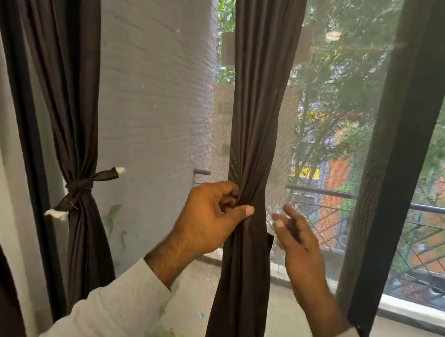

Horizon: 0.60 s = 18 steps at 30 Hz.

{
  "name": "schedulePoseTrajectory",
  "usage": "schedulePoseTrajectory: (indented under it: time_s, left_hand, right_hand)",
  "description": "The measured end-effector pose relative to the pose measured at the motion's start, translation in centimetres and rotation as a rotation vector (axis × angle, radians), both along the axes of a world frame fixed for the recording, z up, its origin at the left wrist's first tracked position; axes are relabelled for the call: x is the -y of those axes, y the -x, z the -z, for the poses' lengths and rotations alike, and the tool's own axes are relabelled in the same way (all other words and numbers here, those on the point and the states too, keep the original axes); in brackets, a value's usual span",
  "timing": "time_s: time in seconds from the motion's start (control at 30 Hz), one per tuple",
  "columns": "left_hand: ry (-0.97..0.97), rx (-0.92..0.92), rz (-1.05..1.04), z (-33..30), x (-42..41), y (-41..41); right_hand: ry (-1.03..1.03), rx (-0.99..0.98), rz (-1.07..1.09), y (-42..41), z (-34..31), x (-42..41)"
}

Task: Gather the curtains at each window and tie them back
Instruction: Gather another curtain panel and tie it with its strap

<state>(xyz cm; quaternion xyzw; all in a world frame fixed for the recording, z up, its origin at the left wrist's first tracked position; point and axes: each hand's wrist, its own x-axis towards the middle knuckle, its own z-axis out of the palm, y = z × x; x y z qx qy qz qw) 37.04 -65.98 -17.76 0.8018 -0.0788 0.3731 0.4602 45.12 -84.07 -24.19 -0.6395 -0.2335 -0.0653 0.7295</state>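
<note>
At the middle of the window, the left hand has its grip clenched round the dark curtain, bunching it into a narrow column in front of the mesh screen. The right hand hovers just beside the fabric, fingers loose, holding nothing. Further left, another curtain hangs tied with a knotted tie-back.
</note>
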Motion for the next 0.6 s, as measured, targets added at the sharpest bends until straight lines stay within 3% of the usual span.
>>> schedulePoseTrajectory:
  time_s: [0.03,0.1,0.23,0.37,0.47,0.6]
  left_hand:
    - [-0.016,-0.011,-0.008,-0.2,-0.2,-0.1]
    - [-0.063,-0.031,-0.065,-0.7,-0.4,0.0]
    - [-0.106,-0.036,-0.201,-1.1,-0.9,0.4]
    - [-0.189,0.016,-0.350,-1.1,0.1,0.5]
    - [-0.187,0.042,-0.362,-0.7,1.3,0.5]
    - [-0.147,0.029,-0.192,-0.4,2.2,0.9]
  right_hand:
    - [-0.044,-0.154,-0.145,-0.5,-0.4,0.0]
    - [-0.031,-0.193,-0.267,-0.9,-0.8,0.1]
    - [0.000,0.092,0.055,0.6,-0.9,0.5]
    - [0.200,0.696,0.505,3.1,0.9,-0.6]
    - [0.351,0.804,0.544,4.4,2.3,-1.9]
    - [0.427,0.796,0.518,4.6,2.8,-2.3]
